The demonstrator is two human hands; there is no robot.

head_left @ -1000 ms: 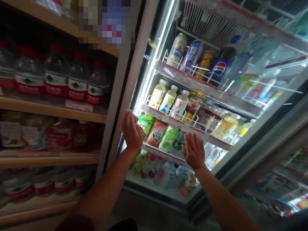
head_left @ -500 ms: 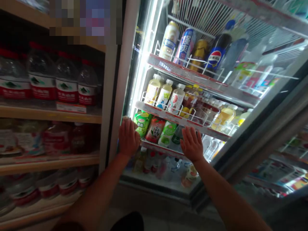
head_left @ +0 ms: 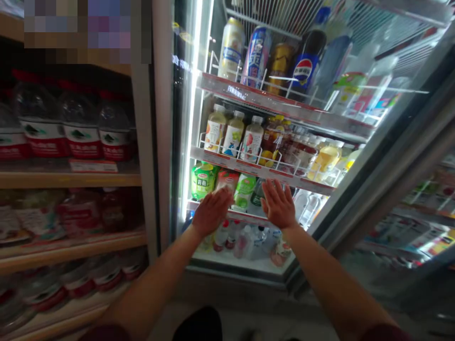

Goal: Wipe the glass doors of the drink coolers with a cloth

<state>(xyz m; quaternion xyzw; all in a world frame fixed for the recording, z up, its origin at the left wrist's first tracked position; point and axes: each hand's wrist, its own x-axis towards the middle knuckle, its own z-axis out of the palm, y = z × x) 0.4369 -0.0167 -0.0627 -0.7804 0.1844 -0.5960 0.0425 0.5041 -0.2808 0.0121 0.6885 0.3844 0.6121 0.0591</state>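
Observation:
My left hand (head_left: 213, 211) is open, fingers stretched out and nothing in them, in front of the third shelf of a lit drinks fridge (head_left: 245, 166). It partly covers a red-labelled bottle (head_left: 227, 178). Left of it stands a green bottle (head_left: 204, 181), and another green bottle (head_left: 244, 190) shows between my hands. My right hand (head_left: 279, 203) is open too, palm forward and fingers spread, before a dark green bottle (head_left: 257, 195). Whether either hand touches a glass surface cannot be told.
Above, the fridge holds a row of juice bottles (head_left: 233, 134), tall cans (head_left: 255, 57) and a cola bottle (head_left: 308, 59). More bottles (head_left: 245, 241) stand at its bottom. Left, wooden shelves (head_left: 71, 180) hold red-capped water bottles (head_left: 81, 121). A dark fridge frame (head_left: 355, 189) slants on the right.
My left hand has moved right, from the fridge's left edge to the front of the red-labelled bottle. My right hand stays nearly in place, still open. The view has shifted slightly.

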